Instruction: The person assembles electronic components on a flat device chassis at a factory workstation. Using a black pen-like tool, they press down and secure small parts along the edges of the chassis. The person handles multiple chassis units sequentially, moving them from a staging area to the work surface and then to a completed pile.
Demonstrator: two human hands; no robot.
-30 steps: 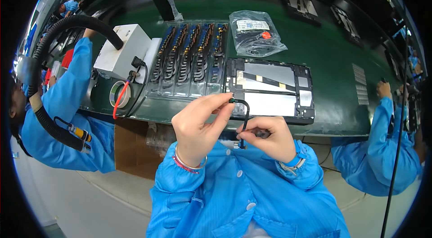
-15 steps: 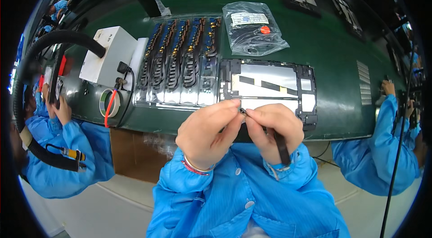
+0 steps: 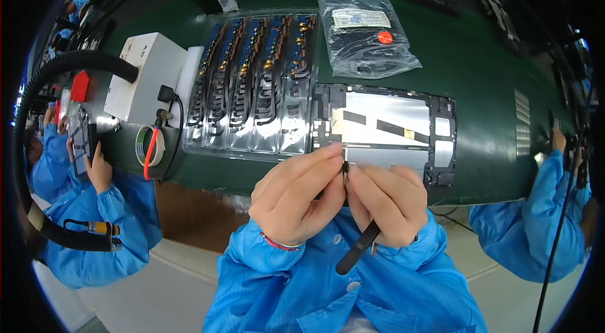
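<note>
Green bench mat (image 3: pixel 491 62): a dark green worktop runs across the view, with co-workers in blue sleeves at either side
Clear tray (image 3: pixel 252 81): a transparent blister tray of black flex strips with gold-coloured ends lies on the mat, left of centre, just beside the frame
Tablet frame (image 3: pixel 391 128): an open, silver-backed device frame lies flat near the bench's front edge, directly beyond both hands
White box (image 3: pixel 148 74): sits at the tray's left, with a black hose arching over it
Bag (image 3: pixel 365 34): a clear plastic bag of dark parts lies behind the frame
Left hand (image 3: pixel 296 197): closed in a pinch, thumb and forefinger gripping the upper end of the black flex strip (image 3: pixel 356 248)
Right hand (image 3: pixel 387 200): closed likewise, fingertips meeting the left's at the strip's top; the strip's lower end hangs down free, below the hands
Change: a second ago the strip was looped up between hands held apart; now the hands are pressed together at the frame's near edge, so I judge the fine work on the strip's tip has begun
</note>
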